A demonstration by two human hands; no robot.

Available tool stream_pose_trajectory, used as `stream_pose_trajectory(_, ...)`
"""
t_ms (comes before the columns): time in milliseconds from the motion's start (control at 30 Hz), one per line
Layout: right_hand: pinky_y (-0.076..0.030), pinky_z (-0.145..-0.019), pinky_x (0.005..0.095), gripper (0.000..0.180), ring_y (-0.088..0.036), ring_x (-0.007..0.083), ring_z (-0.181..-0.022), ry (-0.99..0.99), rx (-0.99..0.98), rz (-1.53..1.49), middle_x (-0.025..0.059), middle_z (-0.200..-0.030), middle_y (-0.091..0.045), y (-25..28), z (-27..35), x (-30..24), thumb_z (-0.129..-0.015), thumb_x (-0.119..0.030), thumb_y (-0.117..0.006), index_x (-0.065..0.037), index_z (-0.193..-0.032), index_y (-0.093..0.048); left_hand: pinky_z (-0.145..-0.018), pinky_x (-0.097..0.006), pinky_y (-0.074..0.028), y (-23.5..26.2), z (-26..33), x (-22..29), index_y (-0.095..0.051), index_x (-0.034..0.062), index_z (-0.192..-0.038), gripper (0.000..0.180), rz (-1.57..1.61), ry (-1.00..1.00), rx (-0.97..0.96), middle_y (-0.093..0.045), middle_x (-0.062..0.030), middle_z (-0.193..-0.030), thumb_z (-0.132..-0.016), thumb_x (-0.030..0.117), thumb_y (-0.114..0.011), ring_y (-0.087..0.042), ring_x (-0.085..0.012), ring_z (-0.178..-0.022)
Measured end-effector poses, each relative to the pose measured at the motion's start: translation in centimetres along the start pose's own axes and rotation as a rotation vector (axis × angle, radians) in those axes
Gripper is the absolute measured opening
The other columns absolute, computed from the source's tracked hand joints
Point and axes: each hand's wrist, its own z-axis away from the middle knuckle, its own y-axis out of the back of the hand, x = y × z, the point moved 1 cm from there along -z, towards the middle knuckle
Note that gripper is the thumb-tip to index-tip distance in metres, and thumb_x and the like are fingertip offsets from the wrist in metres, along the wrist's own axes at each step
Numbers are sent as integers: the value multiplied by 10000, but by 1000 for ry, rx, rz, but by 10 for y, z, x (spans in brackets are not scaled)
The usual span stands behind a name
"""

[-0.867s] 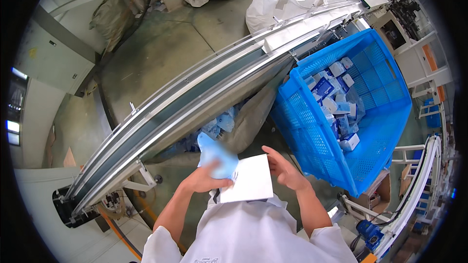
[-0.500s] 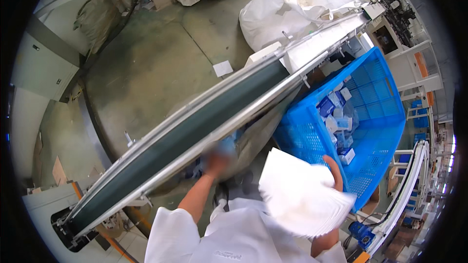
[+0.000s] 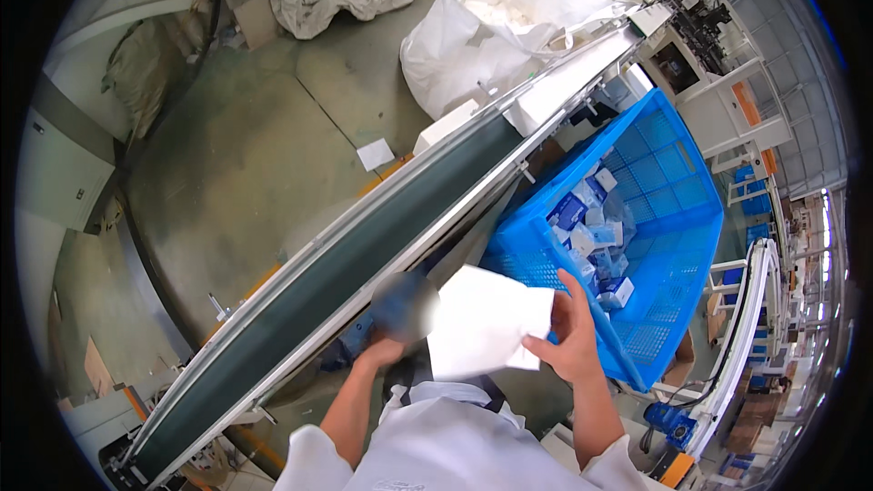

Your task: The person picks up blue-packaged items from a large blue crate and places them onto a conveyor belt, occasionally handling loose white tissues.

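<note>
A stack of thin white sheets [image 3: 486, 323] is in front of my body, between the conveyor and the blue crate. My right hand [image 3: 575, 336] grips its right edge, thumb on top and fingers along the far side. By the left edge of the stack is my left hand [image 3: 386, 350], its fingers lost in a blurred patch. Whether it touches the sheets or holds anything, I cannot tell.
A conveyor with a dark green belt [image 3: 364, 236] crosses diagonally in front. At its right, the blue plastic crate [image 3: 677, 209] contains several small blue-and-white packs [image 3: 582, 209]. Beyond the conveyor stands a big white sack [image 3: 436, 64]; a blue motor [image 3: 668, 423] is at lower right.
The view has shifted. The stack has moved left toward my left hand and its fanned edge looks more even. My right thumb now shows on top of the sheets.
</note>
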Motion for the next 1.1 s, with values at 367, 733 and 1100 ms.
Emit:
stream_pose_trajectory(367,-423,-915,423,641,-539,362,-1056,862,157,768,200,-1240,-536,-96,-14,-17,-670,-66,-700,28,-1256,-459,-993,-357,-380,13,125,180,-297,27,-1390,713,1087,-991,460,-458,-110,-1291,-859,311,-678,-449,-226,-1189)
stream_pose_trajectory(733,-522,-662,282,408,-637,200,-732,711,-32,-12,126,-850,-657,25,-50,-83,-782,-27,-615,17,-1178,-526,-924,-336,-464,114,74,209,-413,12,-1323,587,1095,-622,584,-559,-100,-1215,-793,19,-666,-557,-197,-1097)
stream_pose_trajectory(1100,-335,-1026,351,989,-439,244,-1245,-114,-747,-780,156,-1381,-431,99,-251,-11,-816,-570,-630,-38,-1487,-137,-929,-314,-428,124,86,362,-409,-3,-1283,622,470,-492,494,-552,-103,-1156,-760,110,-726,-533,-165,-1074)
